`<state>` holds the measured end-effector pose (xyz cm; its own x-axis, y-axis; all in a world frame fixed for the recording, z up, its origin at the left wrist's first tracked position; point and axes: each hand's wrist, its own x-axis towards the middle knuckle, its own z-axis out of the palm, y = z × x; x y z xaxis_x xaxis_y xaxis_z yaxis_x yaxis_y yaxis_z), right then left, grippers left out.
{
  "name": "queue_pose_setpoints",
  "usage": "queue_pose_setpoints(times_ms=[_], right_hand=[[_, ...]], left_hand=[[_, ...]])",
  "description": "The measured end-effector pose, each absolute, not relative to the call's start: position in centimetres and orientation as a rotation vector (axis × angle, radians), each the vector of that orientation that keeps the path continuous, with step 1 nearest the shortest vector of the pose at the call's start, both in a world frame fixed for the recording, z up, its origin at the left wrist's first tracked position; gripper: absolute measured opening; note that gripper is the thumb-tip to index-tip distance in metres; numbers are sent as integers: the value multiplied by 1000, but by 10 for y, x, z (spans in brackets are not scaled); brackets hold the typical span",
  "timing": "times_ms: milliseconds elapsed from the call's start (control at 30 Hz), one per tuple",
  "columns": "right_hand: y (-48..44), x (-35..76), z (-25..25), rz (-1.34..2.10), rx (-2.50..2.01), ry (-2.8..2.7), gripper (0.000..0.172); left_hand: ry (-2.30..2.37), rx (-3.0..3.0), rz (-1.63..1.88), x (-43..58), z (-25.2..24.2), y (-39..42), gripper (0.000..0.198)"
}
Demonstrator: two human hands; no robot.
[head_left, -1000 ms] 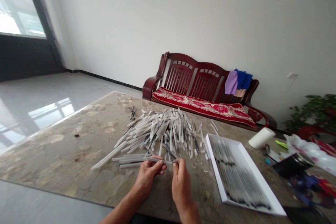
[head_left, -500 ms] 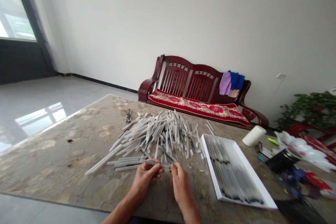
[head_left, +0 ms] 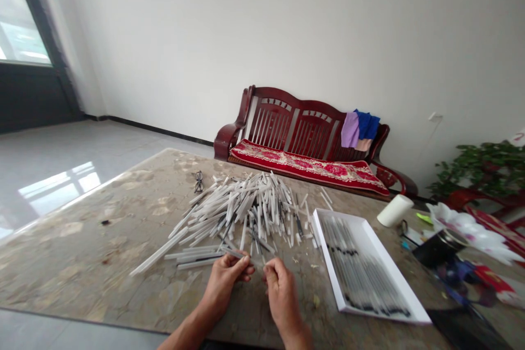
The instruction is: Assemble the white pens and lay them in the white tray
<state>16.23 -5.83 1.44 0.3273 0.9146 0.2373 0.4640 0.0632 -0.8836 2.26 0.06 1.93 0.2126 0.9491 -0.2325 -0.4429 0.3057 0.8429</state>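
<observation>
Right hand (head_left: 281, 296) dropped slightly, now beside the far end of the white tube (head_left: 241, 256). Grips?

Left hand (head_left: 223, 284) narrow, pinching the tube. Right also narrow; can't tell if its fingertips (head_left: 268, 269) touch it.

Tube location?

Just in front of the pile of white tubes (head_left: 254, 213), held above the counter (head_left: 82, 246).

Else?

White tray (head_left: 328, 262) right of pile; eyeglasses (head_left: 198, 181) behind it.

A pair of glasses (head_left: 198, 181) sits on the marble tabletop (head_left: 74, 262), and a white roll (head_left: 395, 210) lies near its far edge. Beyond, a dark red wooden settee (head_left: 283, 115) with a red floral cushion (head_left: 307, 167) has lilac and blue cloths (head_left: 360, 128) draped over one end, beside a leafy potted plant (head_left: 484, 167).
</observation>
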Motion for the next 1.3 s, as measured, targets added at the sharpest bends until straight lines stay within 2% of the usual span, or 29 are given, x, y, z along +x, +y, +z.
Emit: queue_pose_setpoints(times_ms=[167,400,500,700,900,1000,1133,1233,1300], right_hand=[[-60,163,13,647,-1530,-1217,31],[-64,168,23,1091,-1537,-961,52],[-66,169,25,1153,-1550,-906,56],[-71,176,17,901,-1593,-1001,50],[-75,195,11,531,-1647,-1323,25],[-76,199,12,367,-1641,-1423,20],[-75,191,10,355,-1671,-1416,36],[-69,182,5,598,-1670,-1239,50],[-66,180,5,742,-1657,-1178,53]], left_hand=[[868,749,1077,22,18,0,41],[812,909,1058,22,22,-4,41],[838,916,1042,26,23,-7,42],[901,783,1034,41,25,-11,43],[924,776,988,49,21,-6,44],[866,772,1012,49,18,-6,44],[812,793,1025,48,15,-9,42],[802,796,1036,47,15,-9,42],[816,780,1058,46,16,-9,42]])
